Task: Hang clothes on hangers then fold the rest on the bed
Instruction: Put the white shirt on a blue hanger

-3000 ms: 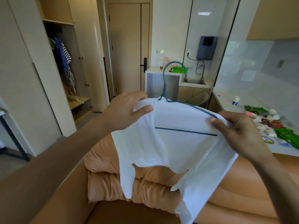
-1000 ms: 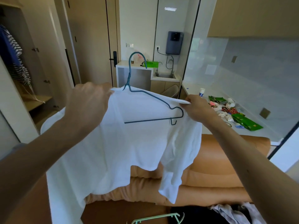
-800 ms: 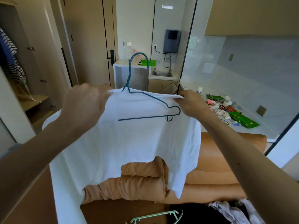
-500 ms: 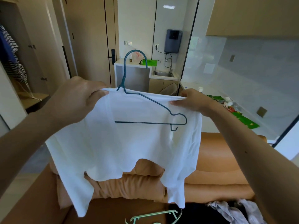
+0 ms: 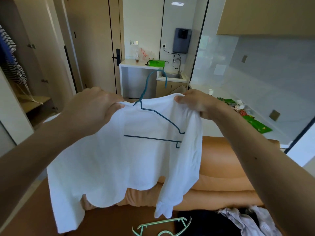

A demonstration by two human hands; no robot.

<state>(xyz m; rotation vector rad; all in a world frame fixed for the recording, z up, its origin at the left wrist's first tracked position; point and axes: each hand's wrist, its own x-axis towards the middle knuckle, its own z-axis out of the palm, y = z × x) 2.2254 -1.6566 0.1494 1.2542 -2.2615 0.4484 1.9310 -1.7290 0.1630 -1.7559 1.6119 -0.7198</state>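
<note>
I hold a white T-shirt (image 5: 119,164) up in front of me over the bed. My left hand (image 5: 92,108) grips the fabric at the left side of the neck opening. Fingers of my right hand (image 5: 196,103) pinch the right side of the opening. A teal wire hanger (image 5: 153,113) sits inside the shirt, its hook poking up through the neck between my hands. The right end of the hanger shows in front of the fabric, while the right shoulder and sleeve hang folded beside it.
The bed (image 5: 226,164) has an orange-brown cover and folded duvet. A mint green hanger (image 5: 162,225) and dark and pale clothes (image 5: 238,220) lie at its near edge. An open wardrobe (image 5: 12,65) with hung clothes stands left; a counter with clutter (image 5: 247,116) is right.
The shirt and hanger have dropped lower in view and come closer. My right hand has gathered the right shoulder fabric inward, so it now covers the hanger's right end.
</note>
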